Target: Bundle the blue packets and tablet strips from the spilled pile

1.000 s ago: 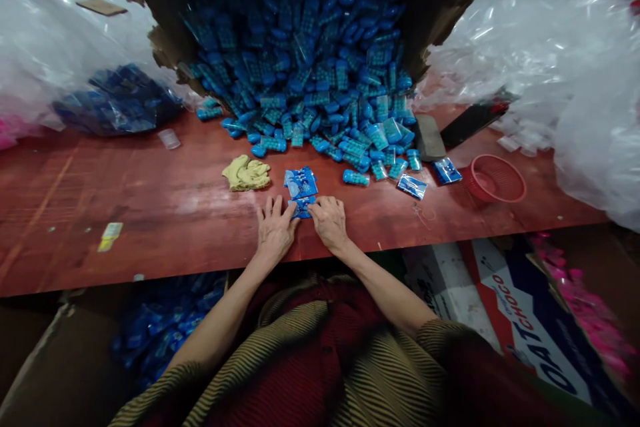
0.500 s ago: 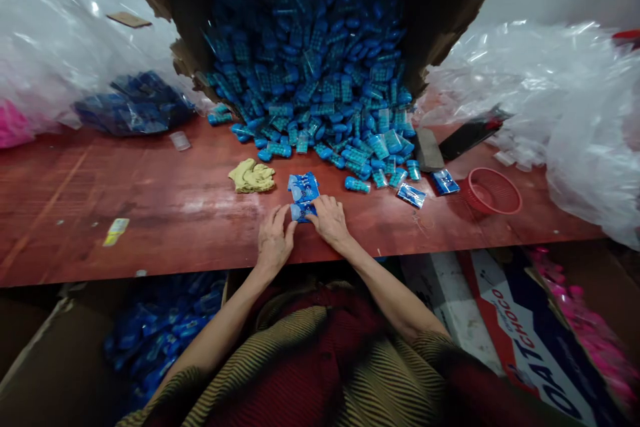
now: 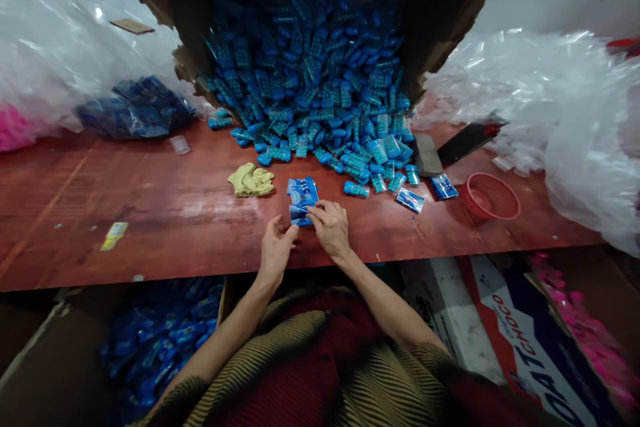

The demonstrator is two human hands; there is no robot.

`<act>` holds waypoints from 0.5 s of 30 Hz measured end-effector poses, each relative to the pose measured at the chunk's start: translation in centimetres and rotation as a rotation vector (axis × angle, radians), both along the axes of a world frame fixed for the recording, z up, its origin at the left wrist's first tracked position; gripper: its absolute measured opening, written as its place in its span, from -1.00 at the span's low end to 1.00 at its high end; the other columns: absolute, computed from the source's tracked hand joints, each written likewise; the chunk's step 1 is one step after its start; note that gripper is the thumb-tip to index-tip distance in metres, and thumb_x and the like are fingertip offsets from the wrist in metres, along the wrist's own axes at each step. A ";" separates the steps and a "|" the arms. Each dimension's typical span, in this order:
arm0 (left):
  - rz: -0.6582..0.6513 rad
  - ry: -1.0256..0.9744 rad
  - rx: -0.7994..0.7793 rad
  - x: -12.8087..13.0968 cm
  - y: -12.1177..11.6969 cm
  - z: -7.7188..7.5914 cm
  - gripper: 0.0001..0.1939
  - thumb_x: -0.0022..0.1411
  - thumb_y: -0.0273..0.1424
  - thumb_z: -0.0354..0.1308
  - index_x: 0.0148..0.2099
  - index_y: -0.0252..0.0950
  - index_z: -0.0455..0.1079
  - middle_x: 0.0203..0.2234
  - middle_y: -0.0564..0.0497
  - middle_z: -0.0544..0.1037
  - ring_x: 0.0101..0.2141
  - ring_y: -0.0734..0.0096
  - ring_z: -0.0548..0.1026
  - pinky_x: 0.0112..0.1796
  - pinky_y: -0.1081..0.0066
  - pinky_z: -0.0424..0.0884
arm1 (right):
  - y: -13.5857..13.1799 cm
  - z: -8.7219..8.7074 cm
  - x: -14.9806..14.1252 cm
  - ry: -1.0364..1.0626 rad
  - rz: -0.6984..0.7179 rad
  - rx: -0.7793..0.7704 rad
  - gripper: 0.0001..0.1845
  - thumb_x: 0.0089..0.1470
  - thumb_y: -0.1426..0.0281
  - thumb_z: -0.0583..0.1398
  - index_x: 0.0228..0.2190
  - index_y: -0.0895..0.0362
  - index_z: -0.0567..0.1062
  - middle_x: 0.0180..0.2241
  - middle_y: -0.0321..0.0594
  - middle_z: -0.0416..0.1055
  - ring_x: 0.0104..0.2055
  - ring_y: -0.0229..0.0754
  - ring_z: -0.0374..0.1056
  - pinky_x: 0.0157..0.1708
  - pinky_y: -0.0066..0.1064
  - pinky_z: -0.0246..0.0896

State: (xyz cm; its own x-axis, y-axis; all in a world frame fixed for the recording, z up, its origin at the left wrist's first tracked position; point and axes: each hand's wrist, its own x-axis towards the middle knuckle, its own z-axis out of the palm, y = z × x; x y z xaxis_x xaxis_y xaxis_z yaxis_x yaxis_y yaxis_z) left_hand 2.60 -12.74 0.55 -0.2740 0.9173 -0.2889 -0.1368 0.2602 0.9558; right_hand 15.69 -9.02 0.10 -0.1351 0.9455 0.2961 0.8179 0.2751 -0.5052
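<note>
Blue packets with paler patches lie on a reddish-brown table. From them, blue and turquoise containers are at twelve o'clock, yellow-green cloth at nine, a red basket at three, and a dark-striped olive and deep-red shirt at six.

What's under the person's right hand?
The right hand's fingertips overlap a small blue printed piece; red tabletop shows around them. Whatever lies beneath the palm is covered.

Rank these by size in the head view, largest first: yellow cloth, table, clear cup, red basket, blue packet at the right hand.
1. Table
2. Red basket
3. Yellow cloth
Not ranked: clear cup and blue packet look alike, the packet partly covered by the right hand.
</note>
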 end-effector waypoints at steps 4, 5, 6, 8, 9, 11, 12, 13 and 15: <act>0.029 -0.274 -0.059 0.6 0.7 0.8 -0.61 -0.14 -0.22 0.30 -0.30 -0.34 0.31 -0.51 0.07 0.47 -0.57 0.52 0.45 -0.60 0.56 0.32 | -1.3 0.8 -0.4 0.189 0.091 0.007 -0.78 0.12 0.36 0.15 -0.23 0.03 0.57 -0.18 -0.14 0.44 -0.12 -0.12 0.27 -0.13 -0.29 0.14; 0.042 -0.299 -0.054 0.6 0.8 0.9 -0.62 -0.16 -0.23 0.30 -0.34 -0.34 0.29 -0.54 0.09 0.46 -0.59 0.54 0.44 -0.60 0.57 0.31 | -1.4 0.8 -0.5 0.278 0.107 -0.020 -0.78 0.11 0.37 0.15 -0.21 0.04 0.56 -0.17 -0.14 0.43 -0.12 -0.13 0.28 -0.12 -0.30 0.16; 0.048 -0.317 -0.049 0.7 0.9 1.0 -0.62 -0.17 -0.23 0.31 -0.36 -0.33 0.28 -0.56 0.10 0.46 -0.60 0.55 0.44 -0.61 0.58 0.30 | -1.3 0.8 -0.5 0.387 0.109 -0.067 -0.75 0.08 0.37 0.17 -0.18 0.05 0.54 -0.16 -0.14 0.42 -0.14 -0.15 0.28 -0.12 -0.31 0.18; 0.036 -0.349 -0.042 0.7 1.0 1.1 -0.61 -0.18 -0.23 0.32 -0.36 -0.32 0.26 -0.56 0.10 0.47 -0.62 0.54 0.44 -0.61 0.57 0.31 | -0.8 0.6 -0.5 0.649 0.069 -0.230 -0.63 -0.01 0.34 0.23 -0.10 0.07 0.48 -0.16 -0.16 0.41 -0.21 -0.20 0.30 -0.20 -0.36 0.23; 0.028 -0.360 -0.039 0.7 1.0 1.1 -0.60 -0.18 -0.23 0.32 -0.36 -0.32 0.25 -0.56 0.10 0.48 -0.62 0.53 0.45 -0.61 0.56 0.32 | -0.5 0.6 -0.5 0.779 0.049 -0.339 -0.58 -0.06 0.33 0.25 -0.10 0.10 0.47 -0.20 -0.18 0.41 -0.28 -0.24 0.30 -0.26 -0.39 0.23; 0.029 -0.364 -0.027 0.7 1.1 1.0 -0.59 -0.20 -0.24 0.33 -0.36 -0.31 0.24 -0.58 0.10 0.48 -0.63 0.52 0.44 -0.62 0.55 0.33 | 0.2 0.6 -0.5 0.993 0.048 -0.550 -0.65 -0.12 0.28 0.25 -0.24 0.17 0.50 -0.37 -0.25 0.41 -0.42 -0.31 0.26 -0.38 -0.45 0.20; 0.029 -0.362 -0.020 0.7 1.2 0.9 -0.59 -0.20 -0.24 0.34 -0.36 -0.31 0.25 -0.59 0.11 0.48 -0.64 0.52 0.43 -0.62 0.55 0.33 | 0.4 0.6 -0.5 1.068 0.062 -0.621 -0.72 -0.12 0.26 0.24 -0.36 0.20 0.50 -0.46 -0.29 0.39 -0.47 -0.34 0.22 -0.43 -0.47 0.17; 0.024 -0.357 -0.017 0.7 1.2 0.8 -0.59 -0.20 -0.25 0.34 -0.35 -0.32 0.26 -0.60 0.11 0.48 -0.65 0.53 0.42 -0.63 0.55 0.33 | 0.6 0.6 -0.6 1.118 0.073 -0.663 -0.75 -0.12 0.25 0.23 -0.46 0.20 0.48 -0.53 -0.33 0.35 -0.52 -0.36 0.18 -0.46 -0.49 0.13; 0.010 -0.328 -0.017 0.7 1.3 0.6 -0.61 -0.19 -0.25 0.33 -0.34 -0.34 0.31 -0.61 0.10 0.48 -0.67 0.55 0.40 -0.64 0.55 0.31 | 0.7 0.6 -1.0 1.154 0.067 -0.684 -0.76 -0.14 0.25 0.23 -0.57 0.20 0.42 -0.60 -0.37 0.29 -0.56 -0.39 0.12 -0.51 -0.51 0.08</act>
State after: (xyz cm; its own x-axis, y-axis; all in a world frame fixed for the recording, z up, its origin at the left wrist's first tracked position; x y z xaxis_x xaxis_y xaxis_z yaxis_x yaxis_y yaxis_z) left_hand 3.34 -11.43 1.12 -0.1726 0.9094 -0.3784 -0.4398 0.2726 0.8557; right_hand 14.73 -8.34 0.65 -0.1814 0.9498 -0.2547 -0.1703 -0.2854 -0.9432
